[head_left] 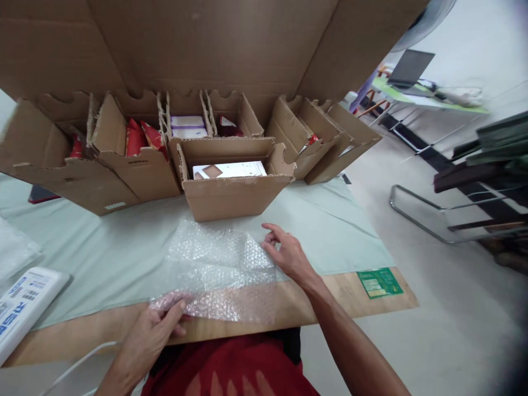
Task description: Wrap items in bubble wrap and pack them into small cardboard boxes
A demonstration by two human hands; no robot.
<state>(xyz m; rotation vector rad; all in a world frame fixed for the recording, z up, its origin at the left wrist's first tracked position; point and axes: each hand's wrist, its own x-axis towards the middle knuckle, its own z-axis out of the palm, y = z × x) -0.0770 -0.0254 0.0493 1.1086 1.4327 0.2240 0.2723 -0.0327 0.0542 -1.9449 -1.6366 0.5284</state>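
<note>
A clear sheet of bubble wrap (218,275) lies spread over the cloth and the table's front edge. My left hand (159,322) holds its near left corner, thumb on top and fingers underneath. By the sheet's far right side is my right hand (286,253), its index finger stretched out and the other fingers loosely bent. It seems to hold nothing; whether it touches the wrap I cannot tell. Just beyond the sheet stands an open cardboard box (235,201) with white cartons (237,169) inside.
Several cardboard bins (136,170) line the back, holding red packets (135,140) and white-purple boxes (187,126). A white printed box (25,308) lies at the left edge. At the right front corner lies a green card (379,283). A metal-framed chair (421,206) stands right of the table.
</note>
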